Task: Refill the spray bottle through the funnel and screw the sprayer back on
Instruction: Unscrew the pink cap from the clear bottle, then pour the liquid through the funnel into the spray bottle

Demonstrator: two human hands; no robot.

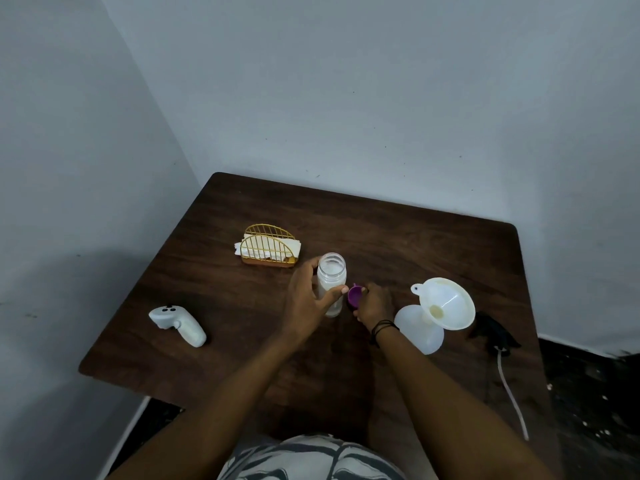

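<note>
Left hand (pixel 304 299) grips bottle (pixel 331 282); right hand (pixel 375 304) pinches purple cap (pixel 355 295).

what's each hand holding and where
Left hand grips the clear bottle around its body; right hand pinches the purple cap by its rim.

A plain room in a home, most likely. A dark wooden table (pixel 381 237) stands in a corner of bare grey walls (pixel 311 81), with a gold wire napkin holder (pixel 268 247) near the frame's middle.
</note>
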